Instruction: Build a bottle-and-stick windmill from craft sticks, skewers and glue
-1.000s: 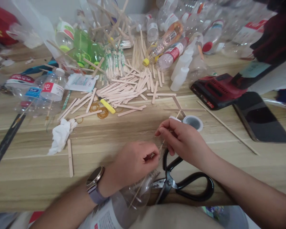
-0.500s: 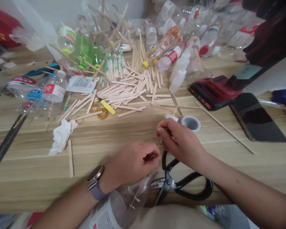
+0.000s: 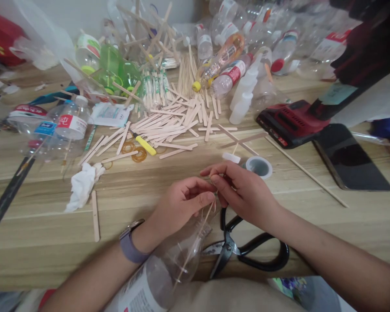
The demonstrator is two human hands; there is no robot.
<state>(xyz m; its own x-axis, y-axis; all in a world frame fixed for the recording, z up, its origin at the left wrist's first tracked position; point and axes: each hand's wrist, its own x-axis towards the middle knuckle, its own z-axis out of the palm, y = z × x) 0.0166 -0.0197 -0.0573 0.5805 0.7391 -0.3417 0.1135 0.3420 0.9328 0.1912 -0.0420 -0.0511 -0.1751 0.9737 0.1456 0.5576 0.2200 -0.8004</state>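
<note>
A clear plastic bottle (image 3: 178, 255) lies tilted against my lap, its neck pointing up and away. Out of its mouth comes a thin wooden stick (image 3: 195, 242), whose upper end reaches my fingers. My left hand (image 3: 185, 199), wearing a watch, closes thumb and fingers around that end; thin pale loops, possibly a rubber band, hang there. Just right of it, my right hand (image 3: 243, 186) pinches thumb against forefinger at the stick's tip; what it grips is too small to make out. Black-handled scissors (image 3: 229, 247) lie partly spread below my right hand.
Beyond my hands are a roll of tape (image 3: 259, 167), a small white piece (image 3: 231, 157) on a stick, and a heap of craft sticks (image 3: 169, 125). A red-black power tool (image 3: 292, 123) and a phone (image 3: 352, 156) sit right. Plastic bottles (image 3: 234, 73) crowd the back.
My left hand has turned and risen toward my right fingers, its thumb now showing. More of the stick shows above the bottle mouth. My right fingertips have shifted slightly left.
</note>
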